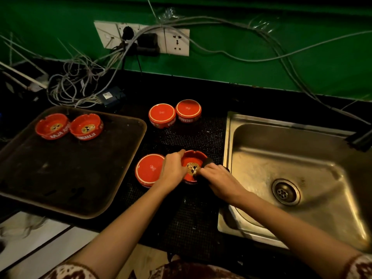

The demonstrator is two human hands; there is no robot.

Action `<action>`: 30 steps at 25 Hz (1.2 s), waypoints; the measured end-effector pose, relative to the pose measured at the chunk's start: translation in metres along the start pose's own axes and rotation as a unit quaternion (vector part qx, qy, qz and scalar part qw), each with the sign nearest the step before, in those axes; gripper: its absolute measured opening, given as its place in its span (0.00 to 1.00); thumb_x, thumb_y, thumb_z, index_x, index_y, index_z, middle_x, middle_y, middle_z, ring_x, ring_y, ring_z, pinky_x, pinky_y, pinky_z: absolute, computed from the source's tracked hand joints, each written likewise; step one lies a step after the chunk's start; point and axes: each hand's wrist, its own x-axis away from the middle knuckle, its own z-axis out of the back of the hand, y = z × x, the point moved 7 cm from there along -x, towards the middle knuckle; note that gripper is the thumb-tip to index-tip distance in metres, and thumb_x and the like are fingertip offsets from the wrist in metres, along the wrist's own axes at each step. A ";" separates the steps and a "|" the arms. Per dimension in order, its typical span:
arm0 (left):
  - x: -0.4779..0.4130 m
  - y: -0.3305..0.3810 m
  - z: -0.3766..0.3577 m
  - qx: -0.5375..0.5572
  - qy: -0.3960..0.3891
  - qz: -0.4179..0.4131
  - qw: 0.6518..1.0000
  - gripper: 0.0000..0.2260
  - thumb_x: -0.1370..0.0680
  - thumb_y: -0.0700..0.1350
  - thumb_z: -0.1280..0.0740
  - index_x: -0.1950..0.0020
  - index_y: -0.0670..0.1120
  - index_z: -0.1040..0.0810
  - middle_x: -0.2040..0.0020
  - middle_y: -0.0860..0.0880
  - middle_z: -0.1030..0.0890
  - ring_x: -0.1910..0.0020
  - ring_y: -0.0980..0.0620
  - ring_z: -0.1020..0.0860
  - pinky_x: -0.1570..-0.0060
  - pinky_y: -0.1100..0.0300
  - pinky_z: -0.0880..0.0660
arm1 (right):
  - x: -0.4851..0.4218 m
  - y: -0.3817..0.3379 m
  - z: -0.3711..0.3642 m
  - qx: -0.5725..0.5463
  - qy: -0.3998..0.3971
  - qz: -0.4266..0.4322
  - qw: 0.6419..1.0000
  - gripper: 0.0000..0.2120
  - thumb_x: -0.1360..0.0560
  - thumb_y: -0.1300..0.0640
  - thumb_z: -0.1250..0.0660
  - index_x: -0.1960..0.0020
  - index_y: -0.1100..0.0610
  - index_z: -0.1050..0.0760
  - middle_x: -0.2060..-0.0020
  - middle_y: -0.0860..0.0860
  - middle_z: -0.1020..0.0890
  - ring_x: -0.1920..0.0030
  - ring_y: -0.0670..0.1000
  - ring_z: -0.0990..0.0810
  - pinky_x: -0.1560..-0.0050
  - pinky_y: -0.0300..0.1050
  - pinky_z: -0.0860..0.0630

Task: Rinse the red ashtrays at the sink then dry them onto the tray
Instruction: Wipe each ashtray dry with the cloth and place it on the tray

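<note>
My left hand [173, 170] grips the left rim of an upright red ashtray [194, 160] with a gold emblem, on the black mat between tray and sink. My right hand [220, 181] holds a dark cloth [209, 161] pressed into that ashtray's right side. Just left of it another ashtray [149, 169] lies upside down. Two more upside-down ashtrays [162, 114] [188, 109] stand farther back on the mat. Two upright ashtrays [52, 125] [86, 126] sit at the back of the dark tray [70, 178] on the left.
A steel sink [291, 158] with a drain [285, 191] lies to the right. A tangle of cables [76, 85] and a wall socket strip [177, 42] run along the green wall behind the counter. A dark object [360, 140] rests on the sink's far right edge.
</note>
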 end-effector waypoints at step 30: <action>0.014 -0.047 0.129 0.063 0.249 0.077 0.963 0.25 0.30 0.32 0.36 0.34 0.46 0.26 0.44 0.45 0.19 0.45 0.47 0.21 0.45 0.58 0.25 | -0.067 -0.030 -0.001 -0.026 0.004 -0.184 0.983 0.24 0.21 0.42 0.45 0.31 0.55 0.35 0.32 0.52 0.32 0.27 0.53 0.44 0.30 0.67 0.54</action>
